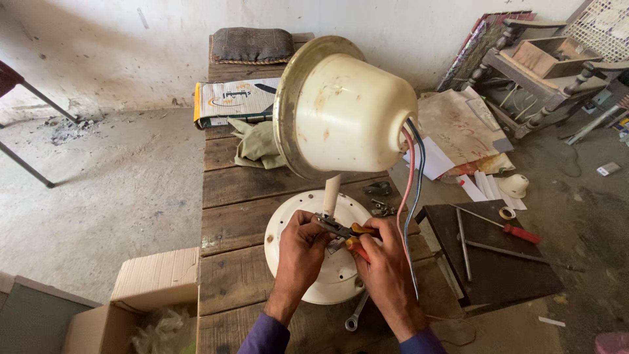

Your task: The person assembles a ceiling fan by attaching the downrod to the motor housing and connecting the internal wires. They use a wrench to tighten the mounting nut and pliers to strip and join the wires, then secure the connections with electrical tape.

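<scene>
My right hand [386, 262] grips the pliers [344, 231]; my left hand [303, 244] pinches their jaws at the rod [331, 195]. I keep them square to the disc [314, 275]

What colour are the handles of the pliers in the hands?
Orange-red with yellow, on the pliers; seen in the head view.

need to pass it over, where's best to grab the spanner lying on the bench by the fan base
Take the spanner by its bare shank, coming from the near edge of the wooden bench. Its ring end points toward that edge and lies free, while the far end runs under the round white base, close below the right hand. That hand and the left hand are busy with the pliers.
</scene>
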